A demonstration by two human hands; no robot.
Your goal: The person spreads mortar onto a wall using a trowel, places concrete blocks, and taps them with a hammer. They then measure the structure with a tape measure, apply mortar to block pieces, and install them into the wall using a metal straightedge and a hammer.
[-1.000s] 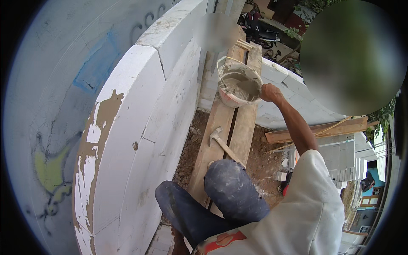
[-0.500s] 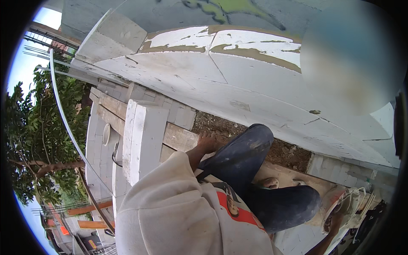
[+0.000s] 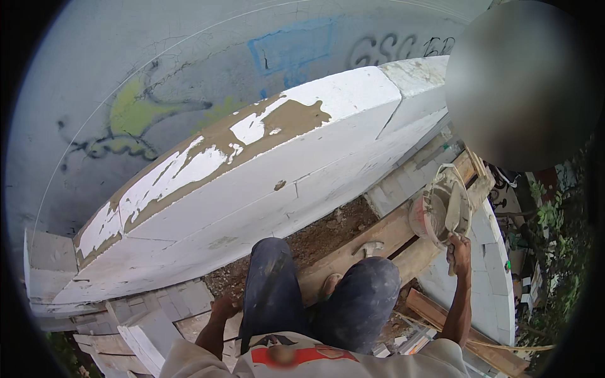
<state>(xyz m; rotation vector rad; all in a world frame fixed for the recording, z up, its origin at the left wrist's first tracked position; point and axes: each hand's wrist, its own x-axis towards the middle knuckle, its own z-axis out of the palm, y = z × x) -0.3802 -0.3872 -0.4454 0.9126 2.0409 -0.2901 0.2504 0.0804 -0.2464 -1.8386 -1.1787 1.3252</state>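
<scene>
My right hand (image 3: 459,252) is closed around the handle of a trowel (image 3: 453,211). Its mortar-coated blade points into a reddish, mortar-crusted bucket (image 3: 418,216), which stands on wooden planks to my right. My left hand (image 3: 224,307) is low beside my left knee, fingers apart, with nothing seen in it. Ahead runs a low wall of white blocks (image 3: 252,176). Brown wet mortar (image 3: 293,120) covers much of its top in uneven patches, with white block showing through. How full the bucket is cannot be made out.
A hammer (image 3: 370,248) lies on the plank (image 3: 343,255) near my feet. Bare soil (image 3: 334,222) runs between planks and wall. A painted grey wall (image 3: 189,69) rises behind the blocks. More planks and blocks lie left; wooden boards (image 3: 435,309) and foliage are to the right.
My view has swung to the right, bringing the bucket and right arm further into sight. The trowel in my right hand now shows clearly. My left hand stays low beside my leg.
</scene>
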